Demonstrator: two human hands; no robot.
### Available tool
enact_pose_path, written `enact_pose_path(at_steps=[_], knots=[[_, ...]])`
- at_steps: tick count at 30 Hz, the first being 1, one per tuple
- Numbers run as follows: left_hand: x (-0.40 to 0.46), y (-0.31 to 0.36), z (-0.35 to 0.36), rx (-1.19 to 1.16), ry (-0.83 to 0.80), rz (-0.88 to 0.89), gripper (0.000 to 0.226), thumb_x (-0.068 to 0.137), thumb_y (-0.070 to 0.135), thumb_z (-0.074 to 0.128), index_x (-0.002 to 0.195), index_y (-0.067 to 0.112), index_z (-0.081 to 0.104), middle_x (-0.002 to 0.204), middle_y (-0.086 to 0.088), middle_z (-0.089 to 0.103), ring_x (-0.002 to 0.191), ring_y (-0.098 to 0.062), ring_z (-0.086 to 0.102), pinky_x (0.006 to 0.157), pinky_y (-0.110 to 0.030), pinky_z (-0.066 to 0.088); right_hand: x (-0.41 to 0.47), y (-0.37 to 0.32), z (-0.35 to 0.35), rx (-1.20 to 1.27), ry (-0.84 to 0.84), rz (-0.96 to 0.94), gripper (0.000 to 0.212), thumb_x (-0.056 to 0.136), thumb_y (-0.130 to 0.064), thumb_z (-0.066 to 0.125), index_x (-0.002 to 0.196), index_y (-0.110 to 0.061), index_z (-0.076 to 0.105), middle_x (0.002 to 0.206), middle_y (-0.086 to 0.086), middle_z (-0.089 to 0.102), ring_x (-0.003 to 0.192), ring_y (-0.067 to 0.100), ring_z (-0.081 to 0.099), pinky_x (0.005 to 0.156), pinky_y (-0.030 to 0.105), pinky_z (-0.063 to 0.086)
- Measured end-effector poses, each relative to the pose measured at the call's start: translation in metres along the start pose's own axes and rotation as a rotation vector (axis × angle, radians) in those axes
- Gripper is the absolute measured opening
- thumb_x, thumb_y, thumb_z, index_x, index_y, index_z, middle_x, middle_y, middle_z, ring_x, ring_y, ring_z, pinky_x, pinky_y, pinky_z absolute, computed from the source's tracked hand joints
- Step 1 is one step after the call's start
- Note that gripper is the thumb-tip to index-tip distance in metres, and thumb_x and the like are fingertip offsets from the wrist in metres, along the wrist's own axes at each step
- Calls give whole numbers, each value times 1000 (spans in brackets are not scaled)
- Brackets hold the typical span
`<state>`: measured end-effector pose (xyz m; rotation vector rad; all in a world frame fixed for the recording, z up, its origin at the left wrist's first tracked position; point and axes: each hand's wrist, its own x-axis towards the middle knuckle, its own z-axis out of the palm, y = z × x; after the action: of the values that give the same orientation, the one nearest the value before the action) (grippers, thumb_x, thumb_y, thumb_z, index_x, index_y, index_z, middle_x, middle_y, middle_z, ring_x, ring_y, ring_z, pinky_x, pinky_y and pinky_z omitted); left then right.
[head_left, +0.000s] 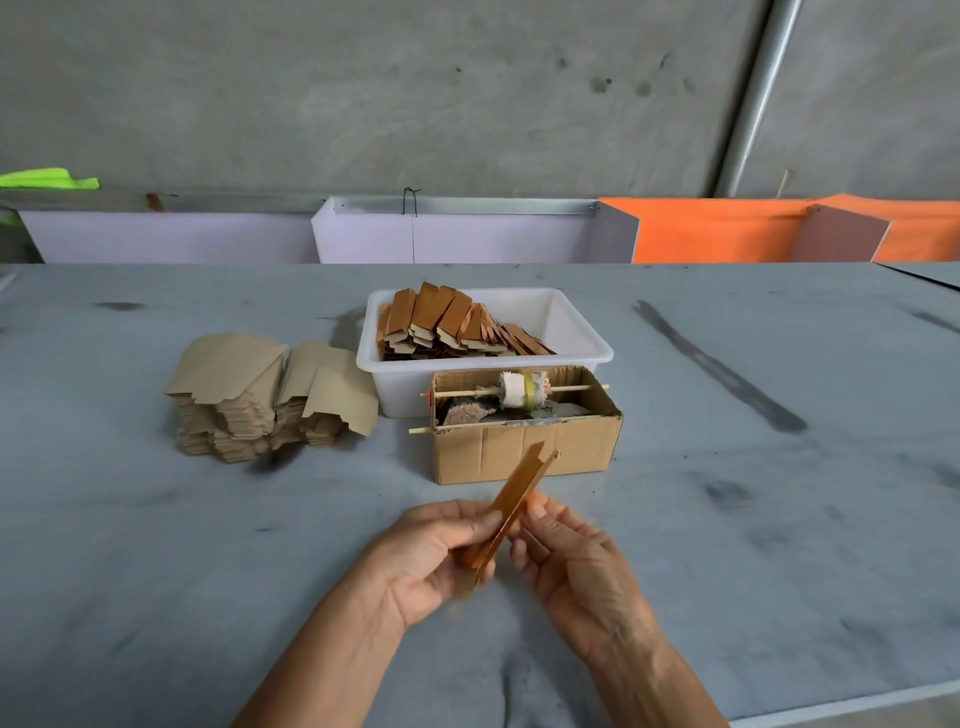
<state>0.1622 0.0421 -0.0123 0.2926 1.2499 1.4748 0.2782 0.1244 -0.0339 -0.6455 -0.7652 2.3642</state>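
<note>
Both hands hold one folded paper sleeve (511, 506) above the grey surface (208, 571).

The narrow orange-brown sleeve is held slanted, its long axis running from its lower end in the left hand (431, 551) up and away to the right. Its notched far tip points at the front of the cardboard box (483, 460). The left hand's fingers curl round the lower end, and the right hand (571, 561) pinches the middle between thumb and fingertips. Behind the box stands a white tub (400, 384) packed with similar sleeves, and a stack of tan flat blanks (270, 395) lies to its left.
</note>
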Motion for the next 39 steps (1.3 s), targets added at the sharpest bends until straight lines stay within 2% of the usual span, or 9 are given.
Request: enact_pose_path(at_steps=[6, 9, 14, 18, 23, 25, 27, 34, 39], knots=[[3, -1, -2, 147, 120, 102, 7, 79, -3, 64, 78, 4, 65, 60, -7, 65, 48, -14, 58, 48, -25, 50, -1, 2, 1, -3, -18, 6, 14, 70, 1, 63, 77, 4, 74, 79, 18, 71, 61, 18, 67, 55, 23, 57], [2, -2, -1, 220, 159, 173, 9, 78, -3, 67, 81, 5, 65, 66, -7, 68, 56, -18, 62, 57, -29, 51, 0, 3, 4, -34, -9, -1, 14, 69, 0, 64, 77, 4, 74, 82, 19, 72, 62, 17, 68, 55, 21, 57], [0, -3, 1, 301, 171, 252, 9, 79, -1, 68, 84, 5, 65, 73, -9, 69, 58, -13, 64, 47, -19, 47, 0, 4, 7, -94, 12, -20, 14, 67, -2, 65, 77, 3, 73, 77, 18, 71, 57, 17, 66, 50, 20, 55], [-1, -3, 3, 379, 164, 307, 11, 79, -1, 69, 88, 3, 65, 77, -10, 69, 68, -16, 64, 58, -25, 49, -2, 4, 8, -242, 66, -28, 9, 66, -11, 69, 74, -6, 72, 73, 13, 71, 55, 14, 64, 47, 22, 51], [-2, -3, 6, 331, 120, 286, 5, 84, 7, 66, 87, 4, 65, 74, -9, 67, 58, -15, 63, 52, -27, 53, 0, 4, 10, -363, 153, -107, 10, 83, -6, 63, 74, -6, 66, 59, 5, 64, 50, 9, 57, 45, 20, 44], [-3, -5, 7, 352, 104, 282, 15, 80, 9, 72, 91, 3, 65, 75, -9, 68, 59, -14, 63, 53, -28, 54, 1, 6, 10, -368, 192, -148, 13, 86, -4, 62, 73, -5, 63, 52, 2, 60, 47, 9, 53, 47, 21, 42], [-2, -8, 8, 411, 109, 293, 29, 73, -4, 74, 99, 4, 63, 80, -10, 70, 61, -13, 65, 53, -27, 54, 1, 6, 10, -374, 210, -150, 17, 85, -4, 62, 68, -6, 60, 49, 2, 57, 47, 12, 50, 50, 24, 40], [-1, 2, -5, 589, 108, 215, 33, 73, -8, 73, 98, 9, 61, 63, -1, 67, 49, -13, 58, 50, -25, 48, 0, -15, 1, -527, 151, -164, 7, 79, -9, 70, 76, -11, 65, 66, 3, 65, 61, 11, 58, 59, 27, 43], [-2, 13, -8, 556, 129, 278, 33, 73, -10, 72, 97, 9, 61, 62, -5, 66, 49, -13, 59, 46, -21, 46, 2, -18, -5, -456, 156, -111, 13, 81, -2, 66, 70, -7, 60, 58, 6, 61, 54, 13, 60, 48, 23, 45]])
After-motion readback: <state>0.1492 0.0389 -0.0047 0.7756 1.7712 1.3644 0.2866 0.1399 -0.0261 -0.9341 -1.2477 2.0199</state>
